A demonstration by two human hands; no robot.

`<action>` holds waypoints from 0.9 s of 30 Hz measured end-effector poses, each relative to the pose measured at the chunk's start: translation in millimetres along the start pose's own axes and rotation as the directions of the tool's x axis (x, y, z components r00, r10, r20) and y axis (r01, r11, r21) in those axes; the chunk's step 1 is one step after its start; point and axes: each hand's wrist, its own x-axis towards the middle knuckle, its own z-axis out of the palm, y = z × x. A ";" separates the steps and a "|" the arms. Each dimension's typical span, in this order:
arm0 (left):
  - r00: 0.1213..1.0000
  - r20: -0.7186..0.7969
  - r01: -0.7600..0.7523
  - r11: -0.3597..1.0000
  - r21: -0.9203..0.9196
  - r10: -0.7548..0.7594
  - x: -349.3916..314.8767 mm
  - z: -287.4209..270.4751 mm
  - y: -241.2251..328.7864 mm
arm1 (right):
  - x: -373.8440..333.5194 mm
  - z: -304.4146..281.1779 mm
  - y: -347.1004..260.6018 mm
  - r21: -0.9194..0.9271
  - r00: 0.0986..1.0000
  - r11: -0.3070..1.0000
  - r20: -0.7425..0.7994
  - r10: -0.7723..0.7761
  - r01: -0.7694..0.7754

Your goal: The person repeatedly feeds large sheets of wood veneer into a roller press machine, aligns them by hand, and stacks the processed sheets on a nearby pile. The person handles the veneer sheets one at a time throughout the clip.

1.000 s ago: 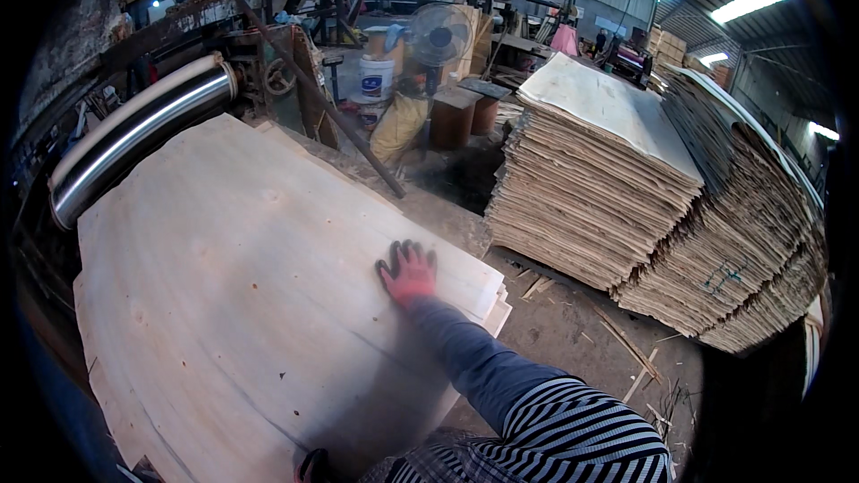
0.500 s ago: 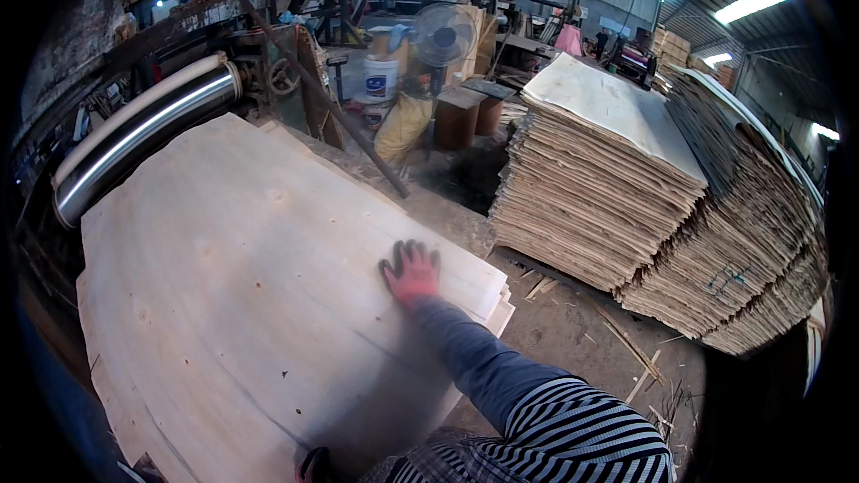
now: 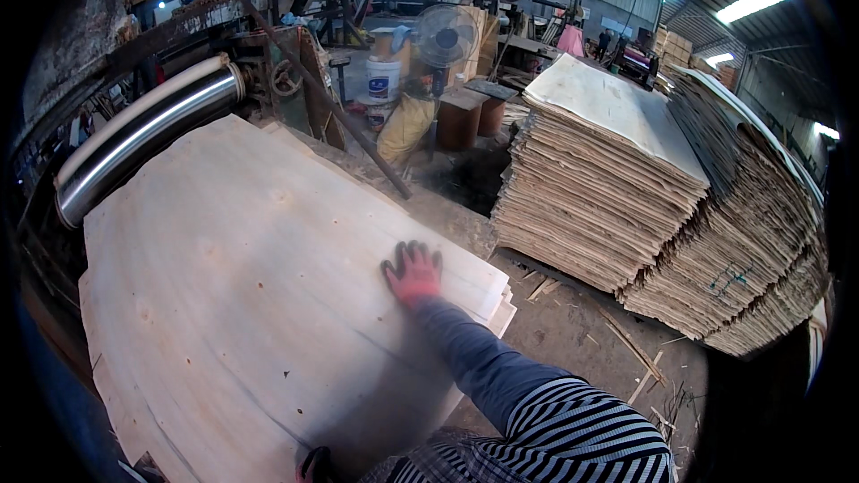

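A broad, pale wood veneer sheet [image 3: 224,277] lies flat in front of me, on top of other sheets whose edges show at the right corner. My right hand [image 3: 414,273], in a red glove with dark fingertips, rests palm down on it near the right edge. Its fingers are spread and hold nothing. Only a bit of my left hand [image 3: 313,463], gloved in red and black, shows by the sheet's near edge at the bottom; most of its fingers are hidden.
Shiny metal rollers [image 3: 152,139] stand beyond the sheet's far left end. A slanted metal bar [image 3: 331,107] runs down behind the stack. To the right rises a tall veneer pile [image 3: 591,188]; wood scraps [image 3: 631,344] litter the floor. A fan [image 3: 445,36] and white bucket [image 3: 383,78] are farther back.
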 end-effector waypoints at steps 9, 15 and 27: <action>1.000 -0.015 0.004 0.997 -0.082 -0.005 -5.0 4.6 -9.0 | -0.2 -5.0 -3.6 -0.011 1.000 1.000 0.001 -0.006 0.006; 0.999 -0.012 -0.047 0.997 -0.063 0.046 -3.2 5.3 -11.0 | -0.6 -10.4 -7.0 -0.026 0.998 1.000 0.056 0.004 -0.002; 0.997 -0.007 -0.072 0.996 -0.046 0.071 2.2 7.3 -10.6 | -0.8 -9.7 -3.7 -0.013 0.998 1.000 0.063 0.027 -0.027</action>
